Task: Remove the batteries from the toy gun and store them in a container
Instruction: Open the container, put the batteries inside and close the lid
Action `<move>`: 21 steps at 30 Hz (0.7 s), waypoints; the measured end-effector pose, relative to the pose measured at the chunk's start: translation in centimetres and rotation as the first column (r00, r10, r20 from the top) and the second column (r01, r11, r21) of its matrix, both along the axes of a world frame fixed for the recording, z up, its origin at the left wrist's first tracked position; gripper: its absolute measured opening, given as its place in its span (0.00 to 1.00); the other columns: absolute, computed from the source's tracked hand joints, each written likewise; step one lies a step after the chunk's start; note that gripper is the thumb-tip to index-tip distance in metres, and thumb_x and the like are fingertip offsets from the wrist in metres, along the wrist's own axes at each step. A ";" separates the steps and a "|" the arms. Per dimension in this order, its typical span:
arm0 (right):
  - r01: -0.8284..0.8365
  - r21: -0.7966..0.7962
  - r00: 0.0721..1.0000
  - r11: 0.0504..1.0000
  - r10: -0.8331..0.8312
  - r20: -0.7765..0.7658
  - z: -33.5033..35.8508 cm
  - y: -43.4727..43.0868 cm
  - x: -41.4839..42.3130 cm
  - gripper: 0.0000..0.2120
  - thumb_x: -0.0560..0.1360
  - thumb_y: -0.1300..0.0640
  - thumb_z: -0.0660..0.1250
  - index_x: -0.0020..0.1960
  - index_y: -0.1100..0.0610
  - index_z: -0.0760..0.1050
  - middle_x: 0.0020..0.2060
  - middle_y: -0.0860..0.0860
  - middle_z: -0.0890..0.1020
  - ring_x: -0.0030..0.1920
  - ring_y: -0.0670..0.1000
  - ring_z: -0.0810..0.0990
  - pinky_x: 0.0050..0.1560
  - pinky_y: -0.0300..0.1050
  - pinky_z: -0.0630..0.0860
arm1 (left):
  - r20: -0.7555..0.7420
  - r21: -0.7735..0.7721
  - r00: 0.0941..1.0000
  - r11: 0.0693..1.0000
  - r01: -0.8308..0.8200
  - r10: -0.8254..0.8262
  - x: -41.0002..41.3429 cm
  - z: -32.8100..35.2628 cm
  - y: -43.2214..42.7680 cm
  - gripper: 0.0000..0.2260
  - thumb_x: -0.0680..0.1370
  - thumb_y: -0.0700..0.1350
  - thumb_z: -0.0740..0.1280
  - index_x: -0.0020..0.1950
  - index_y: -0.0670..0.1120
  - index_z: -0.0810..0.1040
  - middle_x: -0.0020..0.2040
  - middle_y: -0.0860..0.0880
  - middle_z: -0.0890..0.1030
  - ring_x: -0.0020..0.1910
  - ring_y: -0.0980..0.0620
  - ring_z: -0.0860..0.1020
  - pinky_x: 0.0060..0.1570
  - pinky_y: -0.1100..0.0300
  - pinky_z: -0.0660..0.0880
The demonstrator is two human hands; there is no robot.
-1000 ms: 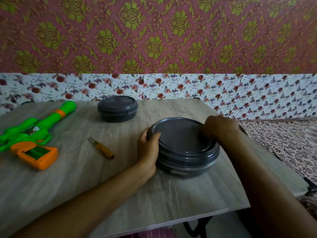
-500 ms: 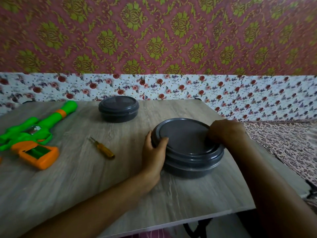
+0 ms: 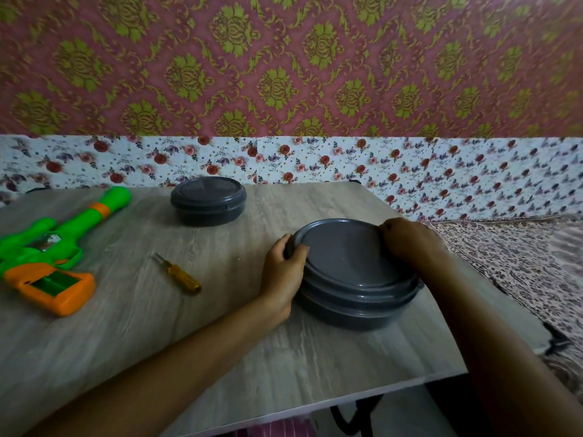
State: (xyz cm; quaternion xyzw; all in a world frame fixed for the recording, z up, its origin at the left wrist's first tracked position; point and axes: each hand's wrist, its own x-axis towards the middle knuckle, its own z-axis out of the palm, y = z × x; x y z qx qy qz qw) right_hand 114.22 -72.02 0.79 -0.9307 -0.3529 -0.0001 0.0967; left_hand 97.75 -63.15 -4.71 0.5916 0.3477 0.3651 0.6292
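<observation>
Container [image 3: 347,257] and both hands have edged slightly right since a second ago, further from the screwdriver [image 3: 178,274]. Table [image 3: 157,342]: pale wood-grain top, near edge in view, set against a wall with red-and-gold damask paper above a white floral band. Patterned cloth [image 3: 520,263] lies to the right. Container contents are hidden by its lid. Toy gun [image 3: 47,247] is cut off at the left edge; its orange grip bay is open, contents unclear. Container is round, smooth dark grey plastic with a ridged rim; a smaller tub [image 3: 208,200] of like make stands farther back. Left hand [image 3: 284,272] grasps the left rim, thumb on the lid; right hand [image 3: 407,241] curls over the far-right rim.
</observation>
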 end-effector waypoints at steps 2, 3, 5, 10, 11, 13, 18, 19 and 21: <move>0.040 0.002 0.998 0.999 -0.040 0.040 -0.2 -1.1 0.6 0.15 0.80 0.53 0.53 0.60 0.57 0.73 0.55 0.58 0.79 0.53 0.58 0.78 0.51 0.51 0.74 | 0.002 0.029 0.999 0.999 0.042 -0.042 0.6 -0.3 -1.1 0.21 0.78 0.46 0.64 0.71 0.47 0.68 0.66 0.51 0.74 0.65 0.51 0.72 0.64 0.59 0.69; 0.060 -0.006 0.997 0.998 -0.060 0.052 -0.2 -1.7 0.8 0.14 0.80 0.54 0.54 0.59 0.57 0.73 0.55 0.58 0.79 0.54 0.58 0.78 0.53 0.52 0.75 | 0.012 0.036 0.998 0.997 0.068 -0.068 1.0 -0.4 -1.7 0.21 0.78 0.46 0.64 0.71 0.47 0.69 0.66 0.51 0.74 0.65 0.51 0.72 0.62 0.60 0.69; 0.111 -0.011 0.992 0.994 -0.111 0.053 0.1 -2.8 1.3 0.13 0.79 0.55 0.55 0.59 0.58 0.73 0.54 0.58 0.79 0.54 0.59 0.78 0.55 0.53 0.74 | 0.022 0.029 0.993 0.993 0.113 -0.114 2.0 -0.4 -2.5 0.22 0.78 0.47 0.64 0.72 0.47 0.67 0.66 0.51 0.73 0.66 0.52 0.72 0.60 0.62 0.69; 0.176 -0.058 0.980 0.983 -0.170 0.108 0.7 -3.4 1.2 0.13 0.79 0.56 0.58 0.59 0.61 0.72 0.53 0.59 0.79 0.52 0.58 0.79 0.52 0.52 0.76 | -0.026 0.063 0.985 0.983 0.172 -0.170 2.6 0.6 -2.2 0.21 0.80 0.47 0.61 0.72 0.45 0.67 0.69 0.49 0.72 0.65 0.55 0.70 0.58 0.66 0.66; 0.159 -0.037 0.980 0.987 -0.153 0.130 0.9 -3.0 0.8 0.13 0.78 0.56 0.59 0.60 0.60 0.72 0.54 0.59 0.78 0.53 0.58 0.78 0.53 0.53 0.77 | -0.040 0.096 0.986 0.981 0.166 -0.162 2.1 0.8 -1.7 0.19 0.80 0.47 0.61 0.71 0.44 0.68 0.68 0.49 0.73 0.64 0.56 0.71 0.57 0.66 0.66; 0.047 0.080 0.984 0.996 -0.060 0.165 1.4 -1.4 -0.5 0.15 0.77 0.56 0.62 0.63 0.58 0.70 0.57 0.59 0.77 0.55 0.58 0.77 0.55 0.53 0.77 | -0.080 0.229 0.991 0.966 0.123 -0.108 0.6 1.3 0.8 0.17 0.80 0.45 0.60 0.69 0.43 0.70 0.67 0.48 0.74 0.62 0.56 0.72 0.56 0.68 0.66; -0.347 0.319 0.929 0.882 0.277 0.243 2.9 5.5 -7.2 0.17 0.76 0.52 0.63 0.64 0.51 0.71 0.59 0.54 0.75 0.56 0.54 0.76 0.56 0.50 0.76 | -0.299 0.665 0.929 0.746 0.039 0.218 -2.9 2.5 11.2 0.17 0.80 0.45 0.60 0.68 0.41 0.71 0.69 0.44 0.73 0.67 0.46 0.72 0.65 0.57 0.67; -0.391 0.319 0.916 0.863 0.333 0.222 3.0 7.0 -8.6 0.16 0.76 0.51 0.63 0.64 0.50 0.71 0.59 0.53 0.75 0.56 0.53 0.76 0.56 0.48 0.76 | -0.364 0.710 0.891 0.700 0.078 0.271 -3.3 2.5 13.2 0.18 0.81 0.45 0.59 0.69 0.41 0.70 0.70 0.44 0.70 0.68 0.46 0.70 0.65 0.56 0.66; -0.449 0.292 0.893 0.844 0.420 0.160 2.6 10.1 -10.8 0.16 0.76 0.52 0.63 0.64 0.49 0.71 0.59 0.52 0.75 0.56 0.51 0.75 0.56 0.46 0.74 | -0.479 0.764 0.798 0.622 0.173 0.366 -4.1 2.5 16.7 0.19 0.82 0.45 0.56 0.72 0.42 0.66 0.73 0.44 0.66 0.70 0.45 0.67 0.67 0.56 0.64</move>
